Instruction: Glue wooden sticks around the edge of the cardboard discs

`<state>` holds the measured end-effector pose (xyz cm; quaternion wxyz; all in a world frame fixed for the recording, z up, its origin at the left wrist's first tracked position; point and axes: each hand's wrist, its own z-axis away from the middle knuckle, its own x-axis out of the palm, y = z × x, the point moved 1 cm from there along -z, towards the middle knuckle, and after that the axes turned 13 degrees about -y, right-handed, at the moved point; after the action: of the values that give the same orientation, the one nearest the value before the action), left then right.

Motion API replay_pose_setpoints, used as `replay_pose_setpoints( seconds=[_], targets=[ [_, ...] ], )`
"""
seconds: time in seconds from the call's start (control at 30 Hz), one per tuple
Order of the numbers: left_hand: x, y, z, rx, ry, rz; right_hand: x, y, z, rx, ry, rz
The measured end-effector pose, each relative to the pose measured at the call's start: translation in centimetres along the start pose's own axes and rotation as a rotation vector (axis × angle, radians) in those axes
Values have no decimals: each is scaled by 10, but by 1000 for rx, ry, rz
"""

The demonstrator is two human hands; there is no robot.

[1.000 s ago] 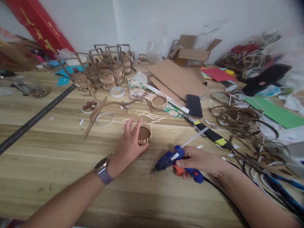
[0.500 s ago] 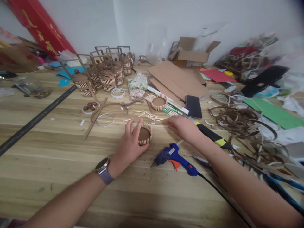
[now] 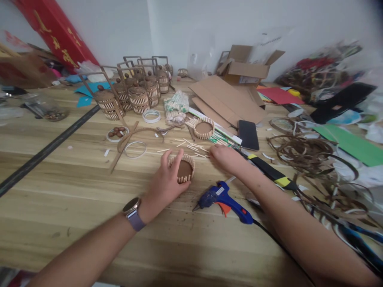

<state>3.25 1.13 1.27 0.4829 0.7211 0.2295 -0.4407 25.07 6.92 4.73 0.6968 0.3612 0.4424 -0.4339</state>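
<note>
My left hand (image 3: pixel 167 177), with a watch on its wrist, is closed around a small round tray (image 3: pixel 186 170) resting on the table. A ring of short pale sticks edges its brown base. My right hand (image 3: pixel 221 157) is curled at the right end of the loose short sticks (image 3: pixel 194 146); its fingertips are partly hidden, and I cannot see what they pinch. A blue glue gun (image 3: pixel 223 199) with an orange trigger lies below my right forearm. A second stick-edged tray (image 3: pixel 204 128) sits behind the loose sticks.
Several lidded baskets (image 3: pixel 139 99) with tall handles stand at the back left. A phone (image 3: pixel 248 134), a yellow-black cutter (image 3: pixel 273 171) and coiled brown strips (image 3: pixel 305 155) lie to the right. Brown balls fill a small dish (image 3: pixel 117 133). Flat cardboard (image 3: pixel 224 97) lies behind.
The view has shifted slightly, so things sit a little further right. My right hand has come down and in a little towards the loose sticks. My left hand keeps its hold on the tray.
</note>
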Motion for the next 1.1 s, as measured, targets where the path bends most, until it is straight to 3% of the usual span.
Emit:
replay_pose_setpoints(
  seconds=[0.5, 0.7, 0.83, 1.0, 1.1],
  targets=[
    [1, -1, 0, -4, 1, 2, -3, 9, -4, -120, -171, -159],
    [1, -1, 0, -14, -5, -2, 2, 7, 6, -126, -80, -205],
    [1, -1, 0, 4, -3, 15, -11, 3, 22, -166, -5, -259],
    [2, -2, 0, 24, 19, 5, -32, -14, 47, -428, 109, -544],
    [3, -3, 0, 24, 14, -3, -35, -27, 52, -575, 168, -588]
  ],
)
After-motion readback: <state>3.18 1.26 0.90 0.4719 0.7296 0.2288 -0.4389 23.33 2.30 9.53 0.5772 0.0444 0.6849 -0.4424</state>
